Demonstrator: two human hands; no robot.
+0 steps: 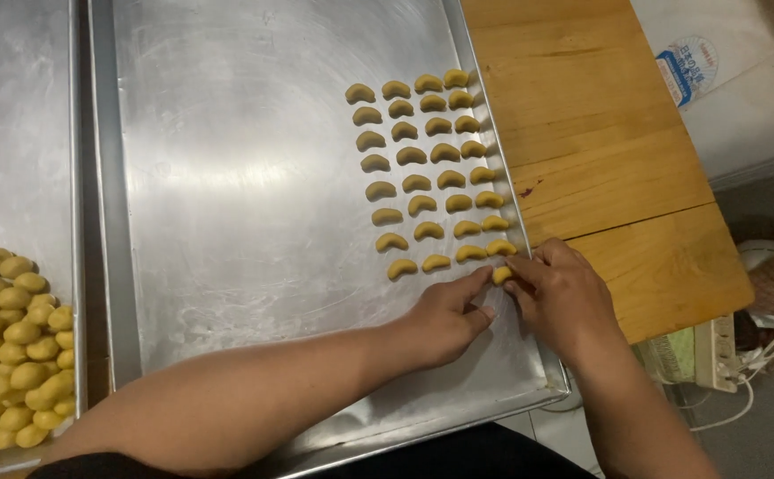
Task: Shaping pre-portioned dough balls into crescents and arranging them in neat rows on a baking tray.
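A large metal baking tray (245, 195) lies in front of me. Along its right side stand several rows of small yellow crescent-shaped dough pieces (422, 168). My left hand (444, 319) and my right hand (560, 297) meet at the tray's right edge, just below the last row. Fingertips of both hands pinch one yellow dough piece (500, 274) between them, low over the tray surface.
A second metal tray (14, 133) at the left holds a heap of several yellow oval dough lumps (10, 346). A wooden table top (600, 151) runs along the right. A power strip with white cables (715, 355) sits beyond its edge, with a white appliance (733, 80) behind.
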